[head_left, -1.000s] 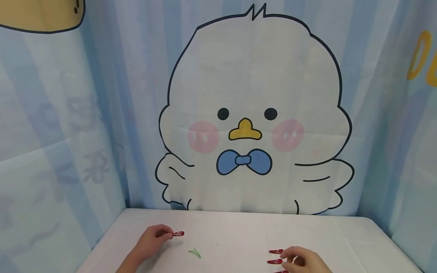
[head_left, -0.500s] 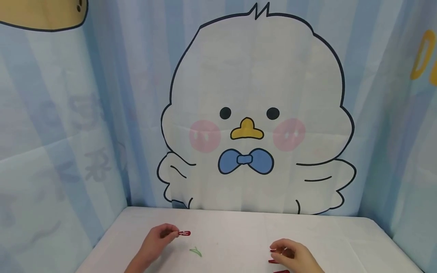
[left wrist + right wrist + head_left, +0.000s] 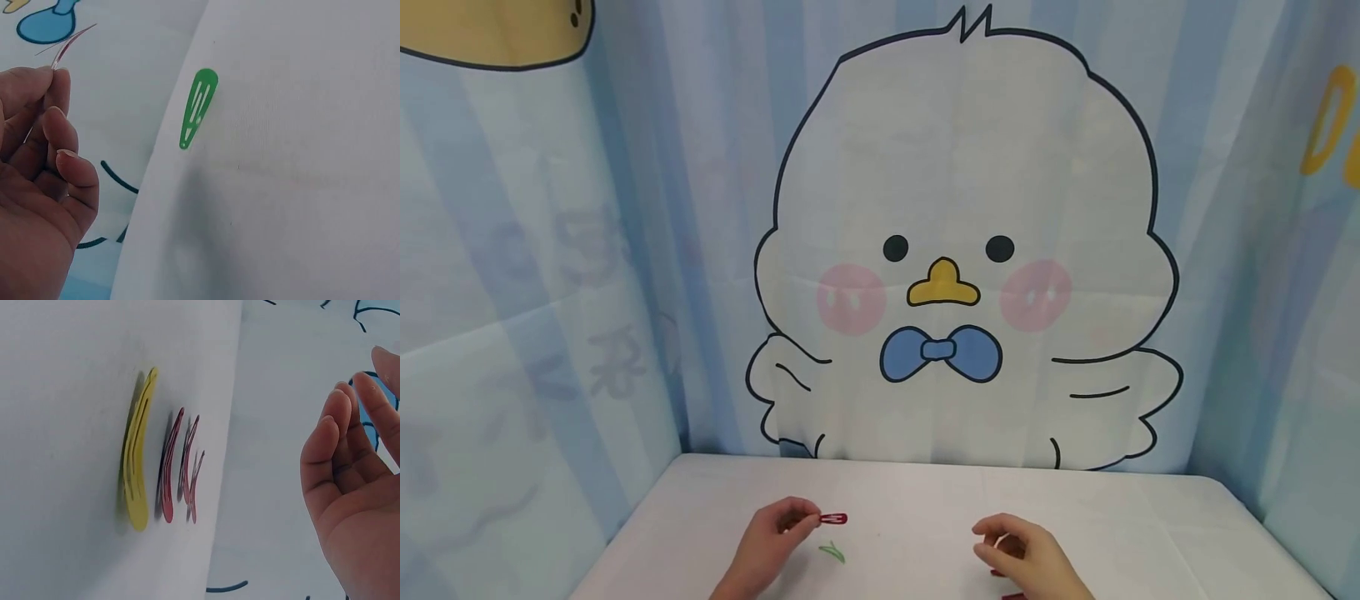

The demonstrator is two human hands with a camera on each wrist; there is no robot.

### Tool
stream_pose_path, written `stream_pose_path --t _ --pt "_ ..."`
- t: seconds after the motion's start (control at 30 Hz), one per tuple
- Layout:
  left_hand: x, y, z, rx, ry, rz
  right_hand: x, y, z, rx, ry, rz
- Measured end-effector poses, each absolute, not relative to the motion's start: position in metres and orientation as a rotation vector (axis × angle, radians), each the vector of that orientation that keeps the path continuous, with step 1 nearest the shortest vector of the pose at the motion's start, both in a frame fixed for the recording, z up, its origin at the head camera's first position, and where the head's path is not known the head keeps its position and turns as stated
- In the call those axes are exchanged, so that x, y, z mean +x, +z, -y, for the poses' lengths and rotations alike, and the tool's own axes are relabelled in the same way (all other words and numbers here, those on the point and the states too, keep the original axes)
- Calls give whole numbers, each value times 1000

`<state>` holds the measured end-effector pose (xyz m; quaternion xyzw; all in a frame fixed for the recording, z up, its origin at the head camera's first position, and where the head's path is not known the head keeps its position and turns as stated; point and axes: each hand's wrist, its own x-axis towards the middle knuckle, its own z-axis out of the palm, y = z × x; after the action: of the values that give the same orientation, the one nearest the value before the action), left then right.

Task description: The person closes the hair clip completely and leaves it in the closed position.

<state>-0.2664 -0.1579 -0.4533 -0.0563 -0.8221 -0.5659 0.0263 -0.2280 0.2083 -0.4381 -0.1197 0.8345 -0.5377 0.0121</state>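
My left hand [image 3: 775,537] pinches a red snap hair clip [image 3: 833,518] between thumb and fingertips, its free end pointing right, above the white table. In the left wrist view that clip shows edge-on as a thin curved strip. A green snap hair clip [image 3: 200,107] lies on the table just below this hand. My right hand [image 3: 1028,557] hovers with fingers bent and thumb apart from them, nothing between. Beneath it, red hair clips [image 3: 167,481] lie in a row on the table, partly hidden by the hand in the head view.
A yellow hair clip [image 3: 138,515] lies beside the red ones in the right wrist view. The white table [image 3: 910,492] ends at the back against a striped blue curtain [image 3: 715,250] printed with a cartoon chick. Curtains also close off both sides.
My left hand has moved right with the red clip, now above and near the green one. My right hand has shifted left and slightly away from me, covering more of the red clips.
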Motion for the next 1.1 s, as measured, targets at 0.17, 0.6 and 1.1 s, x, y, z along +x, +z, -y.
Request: stream_pose_path --t 0.17,0.6,1.1 --pt "-259 -450 145 -216 -1810 2525 -229 -436 -198 -390 -1719 -2603" --pt "-250 -455 116 -297 -1983 2483 -228 -435 -173 -512 -1800 -2612" --pt "-245 -453 88 -349 -2085 2411 -227 -438 -150 -506 -1846 -2531"
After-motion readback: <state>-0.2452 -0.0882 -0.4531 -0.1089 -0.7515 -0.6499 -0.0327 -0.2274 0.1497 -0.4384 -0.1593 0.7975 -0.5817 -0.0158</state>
